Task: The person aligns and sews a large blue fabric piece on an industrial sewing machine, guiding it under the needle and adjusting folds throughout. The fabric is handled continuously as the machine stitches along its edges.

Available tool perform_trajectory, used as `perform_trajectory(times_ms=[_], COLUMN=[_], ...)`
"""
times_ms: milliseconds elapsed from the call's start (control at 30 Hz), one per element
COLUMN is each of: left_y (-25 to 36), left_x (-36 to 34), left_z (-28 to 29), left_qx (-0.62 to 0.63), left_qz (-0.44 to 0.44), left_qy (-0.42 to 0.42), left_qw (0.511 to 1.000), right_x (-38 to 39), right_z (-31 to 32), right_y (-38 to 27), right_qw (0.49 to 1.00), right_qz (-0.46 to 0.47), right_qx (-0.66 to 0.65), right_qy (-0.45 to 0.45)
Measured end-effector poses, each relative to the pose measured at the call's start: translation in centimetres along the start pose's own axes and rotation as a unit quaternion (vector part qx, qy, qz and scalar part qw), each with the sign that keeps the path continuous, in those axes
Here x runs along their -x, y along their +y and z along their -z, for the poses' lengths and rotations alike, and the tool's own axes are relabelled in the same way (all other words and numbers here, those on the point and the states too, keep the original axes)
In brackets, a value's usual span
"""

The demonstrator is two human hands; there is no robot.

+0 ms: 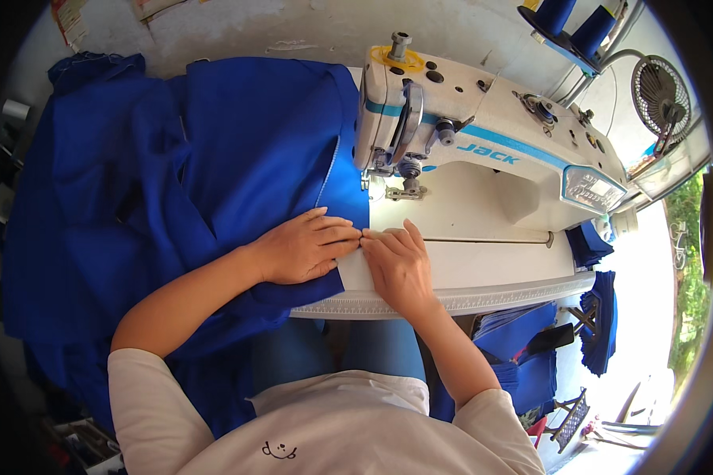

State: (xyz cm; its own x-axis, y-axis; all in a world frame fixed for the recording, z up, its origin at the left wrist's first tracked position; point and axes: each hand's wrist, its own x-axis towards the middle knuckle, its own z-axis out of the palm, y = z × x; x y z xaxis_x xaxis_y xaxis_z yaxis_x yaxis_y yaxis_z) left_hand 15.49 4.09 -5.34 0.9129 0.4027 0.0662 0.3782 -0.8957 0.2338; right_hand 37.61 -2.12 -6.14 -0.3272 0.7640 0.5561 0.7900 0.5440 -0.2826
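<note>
A large piece of blue cloth [253,142] lies over the left of the sewing table, with a pale stitched line along its right part. My left hand [309,247] rests palm down on the cloth, its fingers closed on the cloth near its right edge. My right hand [400,265] meets it there, thumb and fingers pinched at that edge. The fingertips of both hands nearly touch, and the bit of cloth between them is mostly hidden. Just beyond the hands stands a white sewing machine [483,119], its lit needle area and presser foot [366,182] beside the cloth's edge.
A measuring strip [467,297] runs along the table's front edge. Stacked blue pieces [519,332] lie low on the right, with a dark phone-like object [550,339] on them. Blue thread cones [590,33] and a small fan [661,99] stand at the back right.
</note>
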Motion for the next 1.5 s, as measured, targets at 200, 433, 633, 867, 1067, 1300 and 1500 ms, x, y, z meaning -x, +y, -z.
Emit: perform_trajectory(times_ms=[200, 433, 633, 867, 1067, 1300, 1500], left_y=[-3.7, -7.6, -6.8, -7.6, 1.1, 15.7, 13.1], left_x=[-1.5, -3.5, -2.7, 10.1, 15.1, 14.4, 7.2], left_z=[0.7, 1.0, 1.8, 10.2, 12.2, 1.4, 0.6], left_qx=[0.016, 0.009, 0.006, -0.054, -0.258, 0.025, 0.260], left_qz=[-0.032, -0.048, 0.013, 0.227, 0.172, 0.087, 0.045], left_qy=[0.056, 0.103, 0.120, 0.109, 0.229, -0.119, -0.295], left_qw=[0.998, 0.993, 0.993, 0.966, 0.923, 0.989, 0.919], right_x=[-2.1, -2.9, -2.6, -2.0, -2.0, 0.8, 4.3], right_z=[-1.5, -2.7, -2.5, -3.3, -2.1, 1.0, 2.0], right_y=[1.4, 2.2, 2.1, 2.4, 2.1, -3.0, -6.3], right_qw=[1.000, 0.999, 0.999, 0.996, 0.992, 0.862, 0.816], right_qz=[0.001, -0.008, -0.022, -0.002, -0.049, -0.336, -0.331], right_qx=[0.020, 0.019, -0.017, -0.030, -0.079, -0.378, -0.370], right_qy=[0.015, 0.027, 0.032, 0.081, 0.079, -0.043, -0.295])
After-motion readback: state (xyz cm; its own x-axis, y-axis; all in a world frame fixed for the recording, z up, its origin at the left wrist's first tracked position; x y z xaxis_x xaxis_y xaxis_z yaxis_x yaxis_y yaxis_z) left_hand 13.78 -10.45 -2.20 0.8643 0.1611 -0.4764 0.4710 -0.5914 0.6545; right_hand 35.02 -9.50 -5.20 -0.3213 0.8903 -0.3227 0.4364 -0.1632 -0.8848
